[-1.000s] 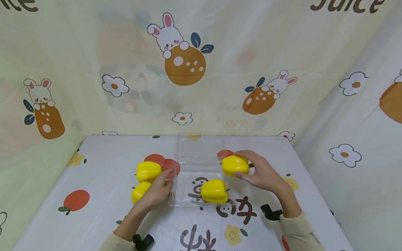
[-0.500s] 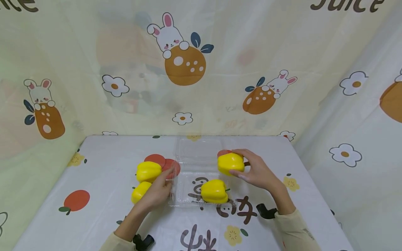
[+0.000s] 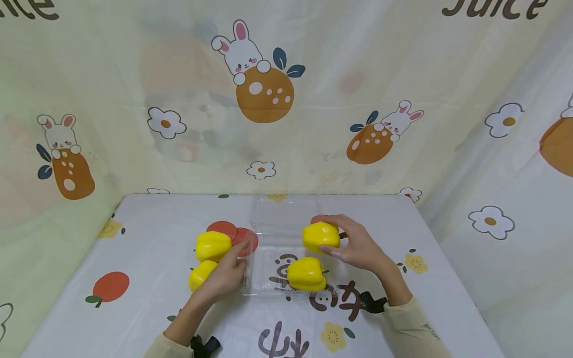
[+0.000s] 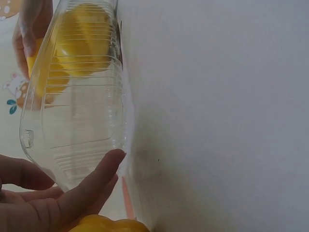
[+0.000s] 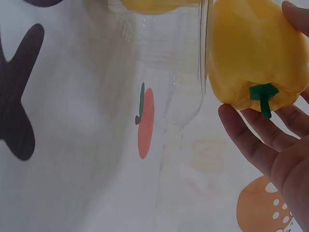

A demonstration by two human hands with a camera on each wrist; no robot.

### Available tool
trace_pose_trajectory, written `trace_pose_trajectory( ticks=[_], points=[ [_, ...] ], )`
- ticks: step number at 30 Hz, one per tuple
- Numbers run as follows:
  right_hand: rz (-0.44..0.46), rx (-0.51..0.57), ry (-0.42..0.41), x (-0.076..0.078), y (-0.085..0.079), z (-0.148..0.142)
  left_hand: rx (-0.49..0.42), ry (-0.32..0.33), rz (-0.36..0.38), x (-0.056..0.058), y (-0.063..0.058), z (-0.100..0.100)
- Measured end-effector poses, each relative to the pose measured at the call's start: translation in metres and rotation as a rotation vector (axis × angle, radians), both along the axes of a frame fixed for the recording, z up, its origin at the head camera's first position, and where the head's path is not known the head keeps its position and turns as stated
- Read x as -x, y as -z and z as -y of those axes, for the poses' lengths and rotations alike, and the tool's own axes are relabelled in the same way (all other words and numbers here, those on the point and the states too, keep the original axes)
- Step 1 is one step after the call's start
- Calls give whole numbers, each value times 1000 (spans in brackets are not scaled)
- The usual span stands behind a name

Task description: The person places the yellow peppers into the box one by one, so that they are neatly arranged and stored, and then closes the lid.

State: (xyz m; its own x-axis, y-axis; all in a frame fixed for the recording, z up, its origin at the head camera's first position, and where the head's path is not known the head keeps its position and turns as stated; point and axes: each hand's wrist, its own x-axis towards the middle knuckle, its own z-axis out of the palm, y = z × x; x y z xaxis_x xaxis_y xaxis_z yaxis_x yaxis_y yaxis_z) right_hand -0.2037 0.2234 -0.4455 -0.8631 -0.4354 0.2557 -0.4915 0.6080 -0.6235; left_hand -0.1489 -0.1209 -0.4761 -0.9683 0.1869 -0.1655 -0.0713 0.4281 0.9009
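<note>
My right hand (image 3: pixel 358 244) grips a yellow bell pepper (image 3: pixel 321 237), with its stem toward the palm, above the right side of the clear plastic container (image 3: pixel 261 278). The container lies open, lid (image 3: pixel 284 213) folded back toward the wall. Inside its right half sits another yellow bell pepper (image 3: pixel 307 274). My left hand (image 3: pixel 228 273) holds the container's left side; in the left wrist view, thumb and fingers (image 4: pixel 91 186) meet at its corner. Two more yellow bell peppers, a far one (image 3: pixel 213 245) and a nearer one (image 3: pixel 201 275), lie left of that hand, the nearer partly hidden by it.
A white cloth printed with fruit, flowers and brown lettering covers the table (image 3: pixel 147 318). Behind it hangs a cream curtain (image 3: pixel 313 159) with bunny prints. Black camera mounts (image 3: pixel 373 302) sit at both wrists.
My right hand has carried its bell pepper leftward, from beside the container to over its right side. The left hand stays at the container's left side.
</note>
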Motion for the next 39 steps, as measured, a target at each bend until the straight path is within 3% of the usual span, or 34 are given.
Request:
trace_pose_trajectory(
  ticks=[39],
  points=[
    [48, -67, -51, 9, 9, 24, -29, 2, 21, 1, -3, 0]
  ],
)
